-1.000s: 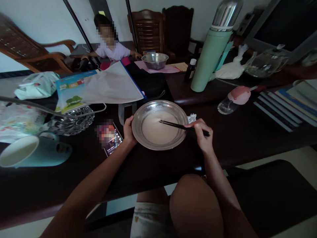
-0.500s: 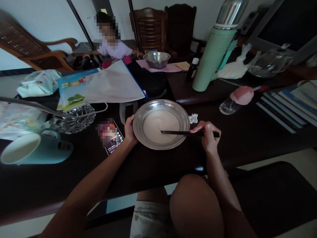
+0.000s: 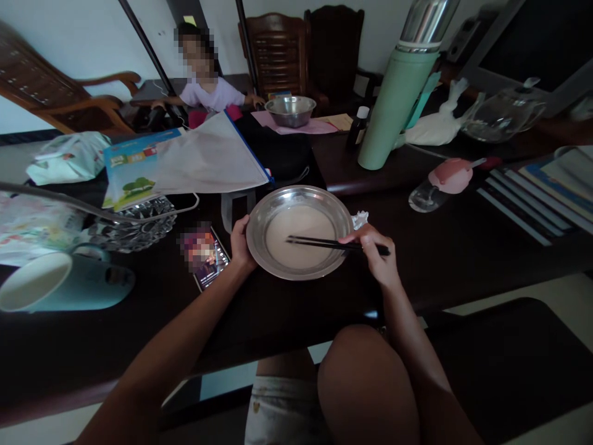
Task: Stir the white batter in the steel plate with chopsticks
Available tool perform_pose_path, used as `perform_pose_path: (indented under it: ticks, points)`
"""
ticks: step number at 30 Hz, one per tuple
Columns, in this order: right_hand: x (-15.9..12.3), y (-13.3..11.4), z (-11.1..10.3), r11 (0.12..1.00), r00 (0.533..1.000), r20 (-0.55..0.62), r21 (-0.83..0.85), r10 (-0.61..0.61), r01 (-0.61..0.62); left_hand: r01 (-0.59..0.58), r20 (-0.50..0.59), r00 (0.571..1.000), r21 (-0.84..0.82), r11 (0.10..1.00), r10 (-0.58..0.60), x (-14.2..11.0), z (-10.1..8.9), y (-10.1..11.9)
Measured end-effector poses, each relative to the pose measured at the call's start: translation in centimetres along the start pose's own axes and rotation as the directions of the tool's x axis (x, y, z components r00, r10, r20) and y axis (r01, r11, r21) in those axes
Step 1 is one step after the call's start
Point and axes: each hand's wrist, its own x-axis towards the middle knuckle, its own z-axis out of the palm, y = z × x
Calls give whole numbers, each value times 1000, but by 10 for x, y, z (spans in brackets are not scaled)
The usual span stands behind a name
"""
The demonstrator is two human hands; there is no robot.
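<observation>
A shallow metal plate (image 3: 343, 213) holding pale batter (image 3: 301, 238) sits on the dark table in front of me. My left hand (image 3: 241, 244) grips its left rim. My right hand (image 3: 375, 253) is closed on a pair of black chopsticks (image 3: 319, 243), whose tips lie in the batter left of the plate's middle. A phone (image 3: 206, 256) lies just left of my left hand. My bare knee shows below the table edge.
A teal mug (image 3: 65, 287) lies on its side at left beside a glass dish (image 3: 134, 225) and a picture book (image 3: 134, 167). A green thermos (image 3: 393, 105), pink-lidded bottle (image 3: 440, 182), glass teapot (image 3: 503, 117) and stacked books (image 3: 532, 191) stand right. A child sits beyond a metal bowl (image 3: 290, 111).
The chopstick tips swept from the upper middle of the batter toward me and the right, then back to the left. My right hand swung with them. My left hand stayed on the rim.
</observation>
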Motion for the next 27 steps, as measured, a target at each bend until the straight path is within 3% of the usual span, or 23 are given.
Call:
perform_pose_path:
  ticks: [5,7,11,13,17,20,23,27]
  points:
    - [-2,4,-4,1000,984,-176,-6,-4,3,-23,1,1000,-3,1000,23,0,1,-1]
    - [-3,6,-5,999,988,-154,40,16,-10,-28,6,1000,7,1000,28,1,0,-1]
    - [0,3,-3,1000,999,32,4,-9,9,-19,7,1000,40,999,19,2,-2,-1]
    - [1,2,-2,999,999,-17,-41,-27,26,-22,11,1000,52,998,21,2,-2,-1]
    - [1,3,-2,1000,974,-226,-9,12,-14,-32,-15,999,48,998,33,1,0,-1]
    - [0,2,-1,998,987,-152,40,49,-44,-28,-23,999,43,999,29,0,0,-2]
    - [2,-1,0,999,997,-69,-16,37,-38,-20,8,1000,42,999,20,2,-2,-2]
    - [1,0,-2,999,979,-200,-31,22,-29,-8,49,999,15,1000,7,5,-4,-3]
